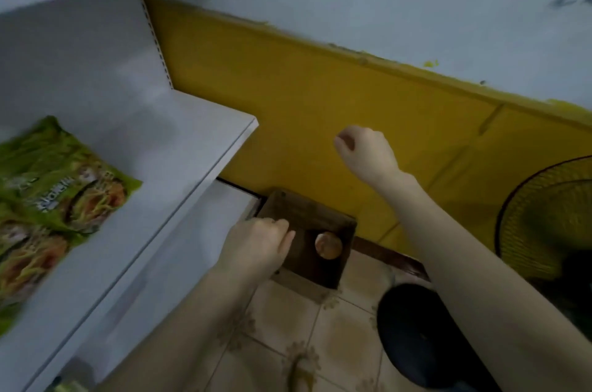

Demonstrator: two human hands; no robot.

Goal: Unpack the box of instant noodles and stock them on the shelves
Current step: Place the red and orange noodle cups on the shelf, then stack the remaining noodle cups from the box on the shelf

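Evidently between packets, 2 bare hands were pictured with nothing in them beside a white shelf (179,148). The left hand (256,247) was held low with its fingers curled under, above a dark wooden box (307,209) on the tiled floor (346,327). The right hand (365,151) was raised higher in a loose fist before the yellow wall panel (320,96). No packet was gripped by either, which was judged to suit a reach for fresh stock rather than a placement.

The green noodle packets (61,180) were seen laid flat at the left end of the shelf, overlapped in a row with printed faces up. That arrangement was taken to be meant for display, with bare shelf kept free to their right for more. 2 packets could be counted with confidence; a firmer total was prevented by blur and the frame edge. A scrap of green at the bottom left corner could not be identified.

The noodle carton itself was not shown. 1 round brownish object (328,246) was seen inside the wooden box, and 1 fan (544,215) was seen at the right. 1 black rounded object (416,334) was seen on the floor beneath the right forearm.
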